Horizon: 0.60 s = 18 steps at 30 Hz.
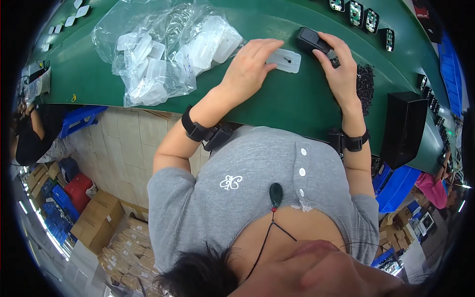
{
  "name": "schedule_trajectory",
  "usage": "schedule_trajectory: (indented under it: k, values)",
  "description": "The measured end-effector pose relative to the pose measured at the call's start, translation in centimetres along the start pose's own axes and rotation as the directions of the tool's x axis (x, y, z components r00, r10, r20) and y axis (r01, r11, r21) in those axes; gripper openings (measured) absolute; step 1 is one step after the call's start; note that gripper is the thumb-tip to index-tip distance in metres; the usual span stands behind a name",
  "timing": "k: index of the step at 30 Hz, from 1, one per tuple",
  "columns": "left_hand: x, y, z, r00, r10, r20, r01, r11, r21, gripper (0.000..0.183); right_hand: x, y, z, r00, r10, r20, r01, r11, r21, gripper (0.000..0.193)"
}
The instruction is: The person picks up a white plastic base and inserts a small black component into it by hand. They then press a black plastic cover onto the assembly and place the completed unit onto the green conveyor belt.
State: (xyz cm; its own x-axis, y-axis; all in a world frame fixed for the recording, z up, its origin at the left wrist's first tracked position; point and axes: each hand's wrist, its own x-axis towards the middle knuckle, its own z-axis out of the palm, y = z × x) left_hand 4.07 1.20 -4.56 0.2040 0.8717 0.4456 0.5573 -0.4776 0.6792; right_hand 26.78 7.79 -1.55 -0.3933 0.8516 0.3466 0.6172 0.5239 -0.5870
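Note:
My right hand (341, 69) grips a small black plastic housing (311, 39) between thumb and fingers, just above the table. Left of it, my left hand (251, 67) reaches over one end of a translucent plastic plate (288, 60) with a small dark mark near its middle. Its fingers are stretched out, with the thumb apart from them at the plate's corner. The hand hides the plate's left end, so whether it touches the plate I cannot tell. Small black parts (365, 84) lie in a pile beside my right hand.
Clear plastic bags (153, 64) full of translucent plates lie left of my left hand. A black box (403, 128) stands on the green table (297, 104) at the right. Several circuit boards in housings (356, 14) line the far side. Another person (32, 128) is at the far left.

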Motion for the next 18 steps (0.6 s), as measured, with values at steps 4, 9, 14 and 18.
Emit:
schedule_trajectory:
  k: [4,9,14,18]
  values:
    - [-0.9,0.3,-0.9,0.997,-0.070,-0.032,0.066,0.991,-0.119,0.053,-0.7,-3.1,0.0,0.976,-0.171,0.133,0.160,0.983,0.093,0.040]
    - [-1.5,-0.8,-0.8,0.999,0.003,0.031,-0.002,0.999,-0.037,0.049,-1.4,-3.6,1.4,0.960,-0.180,0.212,0.165,0.982,0.089,0.040]
    - [-1.7,-1.3,-0.7,0.995,0.039,0.089,-0.044,0.997,0.058,0.049,-1.6,-3.6,2.2,0.962,-0.192,0.193,0.190,0.981,0.028,0.042]
    - [-1.7,-0.1,-0.4,0.995,0.054,0.087,-0.070,0.979,0.190,0.052,-2.0,-3.4,2.3,0.961,-0.226,0.162,0.233,0.972,-0.026,0.044]
